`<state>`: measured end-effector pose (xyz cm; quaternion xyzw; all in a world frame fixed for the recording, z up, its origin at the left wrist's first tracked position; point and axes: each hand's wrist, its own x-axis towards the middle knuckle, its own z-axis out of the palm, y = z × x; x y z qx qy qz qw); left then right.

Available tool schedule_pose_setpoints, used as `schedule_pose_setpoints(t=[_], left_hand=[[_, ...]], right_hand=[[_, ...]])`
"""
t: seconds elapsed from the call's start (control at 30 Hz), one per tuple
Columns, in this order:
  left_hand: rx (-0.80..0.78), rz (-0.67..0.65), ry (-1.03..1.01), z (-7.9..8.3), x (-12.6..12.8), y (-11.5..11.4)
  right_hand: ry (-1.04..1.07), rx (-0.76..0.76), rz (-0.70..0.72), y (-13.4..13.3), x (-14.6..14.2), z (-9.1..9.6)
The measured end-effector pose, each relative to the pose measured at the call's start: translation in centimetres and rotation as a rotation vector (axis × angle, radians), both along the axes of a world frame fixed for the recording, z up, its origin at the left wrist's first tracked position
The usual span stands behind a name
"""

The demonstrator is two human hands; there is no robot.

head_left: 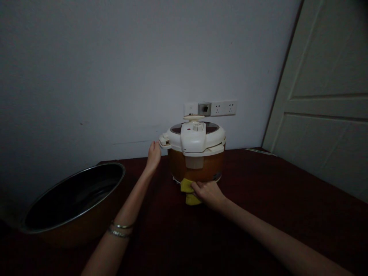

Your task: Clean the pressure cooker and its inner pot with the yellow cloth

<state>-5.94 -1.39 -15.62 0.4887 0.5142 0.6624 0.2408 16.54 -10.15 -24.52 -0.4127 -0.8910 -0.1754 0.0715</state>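
A rice cooker [196, 165] with an orange-brown body and a white lid stands on the dark red table [258, 214] near the wall. My left hand [153, 154] rests against the cooker's left side, just under the lid's hinge tab; its fingers curl loosely. My right hand [209, 193] is closed on a yellow cloth [188, 191] and presses it to the lower front of the cooker. Two bangles circle my left wrist.
A large metal bowl [74, 199] with a dark inside sits at the left. A row of wall sockets [211, 109] is behind the cooker. A pale door [324, 96] fills the right side.
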Motion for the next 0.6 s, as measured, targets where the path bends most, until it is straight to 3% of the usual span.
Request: schedule_pose_setpoints(t=[0.1,0.33,0.43,0.6], left_hand=[[-0.005,-0.034,-0.003,-0.7,0.4,0.4],[0.025,-0.167,-0.159,-0.8,1.8,-0.2],[0.014,-0.162,-0.176,-0.8,2.1,-0.5],[0.032,-0.173,-0.158,-1.1,2.2,-0.5]], right_hand=[[-0.003,-0.023,-0.068,-0.4,0.9,-0.4],[0.001,-0.085,-0.3,-1.2,7.5,-0.9],[0.001,-0.084,-0.255,-1.2,6.7,-0.7],[0.01,-0.084,-0.124,-0.9,1.6,-0.3]])
